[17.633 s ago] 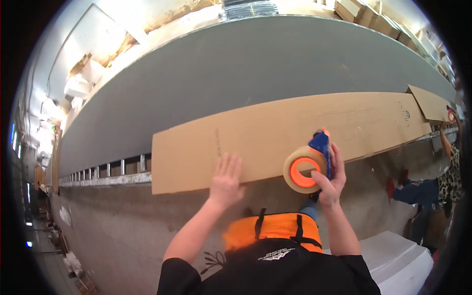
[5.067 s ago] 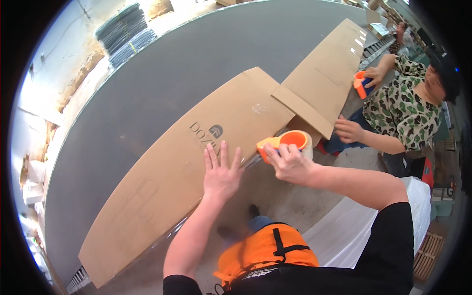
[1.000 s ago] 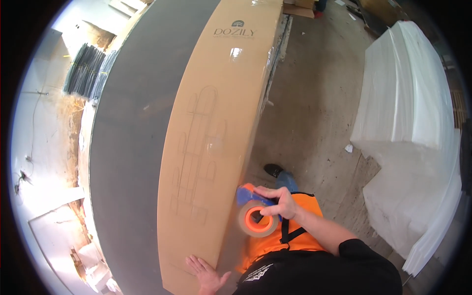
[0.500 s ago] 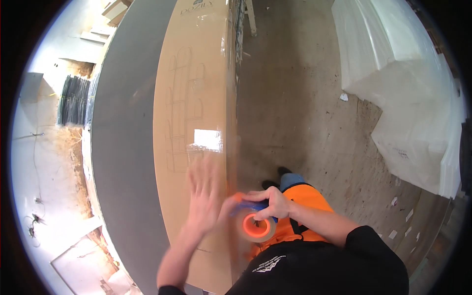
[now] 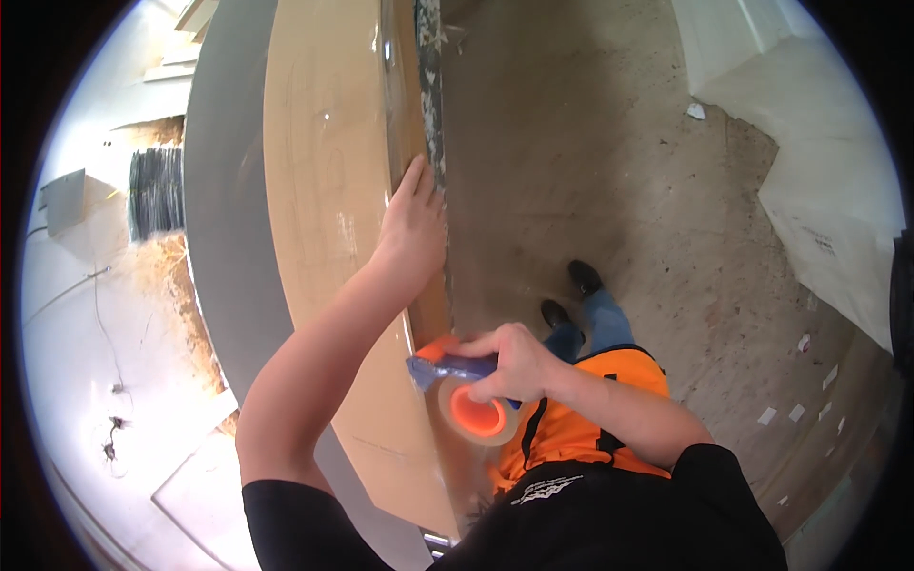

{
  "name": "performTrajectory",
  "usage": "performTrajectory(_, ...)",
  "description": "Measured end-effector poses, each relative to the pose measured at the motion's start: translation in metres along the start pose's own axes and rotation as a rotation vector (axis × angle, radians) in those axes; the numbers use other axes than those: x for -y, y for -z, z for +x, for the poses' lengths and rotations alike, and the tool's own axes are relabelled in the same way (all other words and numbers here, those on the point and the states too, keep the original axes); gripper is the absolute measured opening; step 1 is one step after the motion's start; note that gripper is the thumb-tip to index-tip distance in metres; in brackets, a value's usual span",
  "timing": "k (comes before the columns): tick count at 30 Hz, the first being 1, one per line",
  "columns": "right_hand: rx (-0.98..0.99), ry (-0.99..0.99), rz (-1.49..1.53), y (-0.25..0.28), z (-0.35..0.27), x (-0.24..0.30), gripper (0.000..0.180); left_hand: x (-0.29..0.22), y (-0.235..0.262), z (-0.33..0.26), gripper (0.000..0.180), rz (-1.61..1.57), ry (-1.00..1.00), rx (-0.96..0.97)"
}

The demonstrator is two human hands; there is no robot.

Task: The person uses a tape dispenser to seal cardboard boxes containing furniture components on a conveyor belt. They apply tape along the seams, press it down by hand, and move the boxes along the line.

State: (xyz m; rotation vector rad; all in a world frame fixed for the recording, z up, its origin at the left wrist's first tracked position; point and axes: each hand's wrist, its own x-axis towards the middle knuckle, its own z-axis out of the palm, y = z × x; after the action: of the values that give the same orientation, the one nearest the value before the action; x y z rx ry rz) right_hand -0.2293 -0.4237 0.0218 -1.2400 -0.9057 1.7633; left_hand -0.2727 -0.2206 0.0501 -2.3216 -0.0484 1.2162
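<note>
A long brown cardboard box (image 5: 319, 171) stretches away from me. Flat along its right-hand edge lies my left hand (image 5: 415, 224), its fingers stretched out and pressed to the side of the box. My right hand (image 5: 519, 364) is closed round a blue and orange tape dispenser (image 5: 465, 367). The dispenser's roller end touches or nearly touches the box's near right edge. On it sits a roll of clear tape (image 5: 476, 415) with an orange core. Shiny tape shows along the edge between my hands.
The box rests on a long dark grey table (image 5: 227, 200). A stack of dark flat pieces (image 5: 155, 195) stands beyond its left side. White foam-like sheets (image 5: 838, 190) are piled on the right. Paper scraps (image 5: 796, 413) lie on the concrete floor (image 5: 571, 152).
My left hand came down from above the box and moved forward and right onto its side edge. The dispenser stays in my right hand, now closer to the edge. My view shifted right.
</note>
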Motion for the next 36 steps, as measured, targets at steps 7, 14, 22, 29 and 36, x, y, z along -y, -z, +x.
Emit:
performTrajectory(7,-0.097,0.085,0.005,-0.034,-0.022,-0.024,0.067,-0.018,-0.021,-0.021,0.043,-0.112,0.016,-0.212)
performTrajectory(14,0.129,-0.051,-0.084,-0.144,-0.125,-0.083,0.069,-0.099,-0.046,-0.120,0.037,-0.428,-0.196,-0.417)
performTrajectory(22,-0.017,0.065,0.104,-0.195,-0.165,-0.123,0.063,-0.200,-0.088,-0.205,0.025,-0.596,-0.267,-0.693)
performTrajectory(29,-0.023,0.036,0.123,-0.214,-0.180,-0.131,0.065,-0.216,-0.108,-0.199,0.020,-0.727,-0.302,-0.865)
performTrajectory(36,-0.118,0.110,-0.004,-0.274,-0.228,-0.177,0.065,-0.227,-0.106,-0.202,0.017,-0.644,-0.247,-0.878)
